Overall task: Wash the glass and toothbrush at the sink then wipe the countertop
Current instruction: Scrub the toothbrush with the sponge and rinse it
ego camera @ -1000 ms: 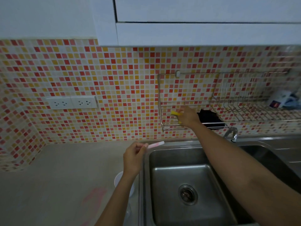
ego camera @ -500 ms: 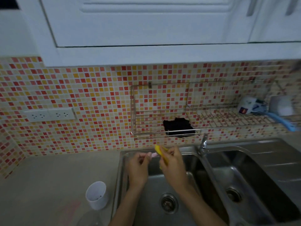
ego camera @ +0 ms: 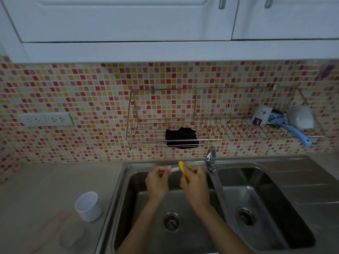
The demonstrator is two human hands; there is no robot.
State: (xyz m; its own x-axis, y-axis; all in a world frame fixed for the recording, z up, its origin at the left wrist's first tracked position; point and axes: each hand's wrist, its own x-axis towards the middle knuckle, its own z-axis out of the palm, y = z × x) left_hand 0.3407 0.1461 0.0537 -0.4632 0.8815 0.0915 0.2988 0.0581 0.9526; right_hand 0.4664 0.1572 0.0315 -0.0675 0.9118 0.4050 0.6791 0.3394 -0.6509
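Both hands are over the left basin of the steel sink [ego camera: 128, 180]. My left hand [ego camera: 157, 182] pinches the pink and white toothbrush [ego camera: 174, 169], which points to the right. My right hand [ego camera: 195, 186] holds a yellow sponge [ego camera: 182, 168] against the toothbrush's tip. A clear glass [ego camera: 73, 237] stands on the grey countertop [ego camera: 45, 189] at the lower left, dim and hard to make out. A white cup [ego camera: 89, 206] stands just behind it near the sink's edge.
The tap [ego camera: 211, 158] rises between the two basins. A wire rack [ego camera: 220, 138] on the tiled wall holds a black cloth [ego camera: 181, 137], a mug [ego camera: 260, 116], a blue brush [ego camera: 297, 133] and a white container [ego camera: 301, 119]. A pinkish smear [ego camera: 53, 222] marks the countertop.
My right hand took the yellow sponge from the rack and brought it down to the toothbrush over the left basin. The view shifted right and came closer.
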